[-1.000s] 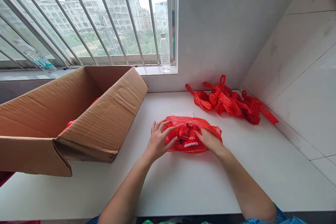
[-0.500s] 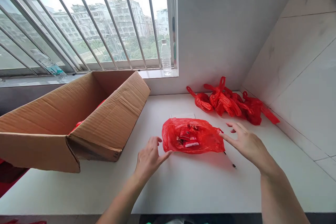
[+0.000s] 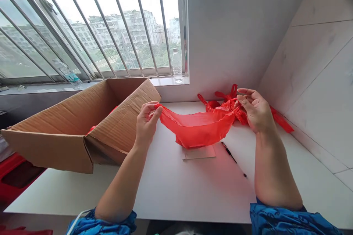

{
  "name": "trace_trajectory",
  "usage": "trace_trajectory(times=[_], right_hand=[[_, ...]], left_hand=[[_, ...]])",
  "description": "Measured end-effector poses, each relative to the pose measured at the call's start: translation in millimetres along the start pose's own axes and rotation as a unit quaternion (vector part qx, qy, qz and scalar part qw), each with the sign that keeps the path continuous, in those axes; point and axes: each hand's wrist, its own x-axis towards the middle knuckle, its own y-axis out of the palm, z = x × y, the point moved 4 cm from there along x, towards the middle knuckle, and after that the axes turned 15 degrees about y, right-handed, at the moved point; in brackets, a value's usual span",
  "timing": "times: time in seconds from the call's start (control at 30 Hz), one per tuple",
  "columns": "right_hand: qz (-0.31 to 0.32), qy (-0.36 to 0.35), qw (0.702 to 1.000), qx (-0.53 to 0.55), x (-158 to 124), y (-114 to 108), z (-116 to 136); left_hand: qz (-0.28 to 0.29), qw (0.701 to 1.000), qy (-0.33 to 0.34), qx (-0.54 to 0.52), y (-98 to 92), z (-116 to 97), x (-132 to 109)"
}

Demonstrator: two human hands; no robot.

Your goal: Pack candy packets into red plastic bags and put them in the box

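A red plastic bag (image 3: 202,132) is stretched between my two hands, lifted over the white table (image 3: 171,191). My left hand (image 3: 147,121) pinches its left handle end. At the other end, my right hand (image 3: 255,110) has the right handle between thumb and fingers. The bag's side hides its contents. Below it lies a flat pale notepad (image 3: 202,153), partly covered from view. A black pen (image 3: 233,158) rests slantwise on the table to the right of the notepad.
An open cardboard box (image 3: 121,117) with something red inside stands at the left, close to my left hand. Several tied red bags (image 3: 213,105) sit against the back wall behind my right hand. A clear bottle (image 3: 177,66) stands on the windowsill.
Both hands have closed on the handles of the red bag and raised it off the table, pulling it wide. The notepad and pen beneath show more. My view has tilted up slightly.
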Motion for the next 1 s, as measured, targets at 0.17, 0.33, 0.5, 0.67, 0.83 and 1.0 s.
trace_trajectory(times=[0.17, 0.33, 0.5, 0.67, 0.83, 1.0], right_hand=[[0.049, -0.018, 0.998, 0.043, -1, 21, -1], [-0.024, -0.066, 0.996, 0.051, -2, 22, -7], [0.002, -0.057, 0.994, 0.098, -10, 35, -2], [0.053, -0.044, 0.991, 0.117, -18, 57, 1], [0.102, -0.008, 0.993, 0.067, -14, 72, -12], [0.131, 0.033, 0.991, -0.023, -19, 95, -30]], left_hand=[[0.03, 0.998, -0.009, -0.063, 23.8, 2, 9], [0.011, 0.993, -0.002, -0.121, 39.1, 3, 11], [-0.043, 0.98, -0.014, -0.191, 51.1, 12, 23], [0.019, 0.974, -0.057, -0.218, 57.9, 32, 22], [0.063, 0.968, -0.089, -0.226, 53.2, 54, 11], [0.15, 0.954, -0.109, -0.236, 62.4, 55, 1]])
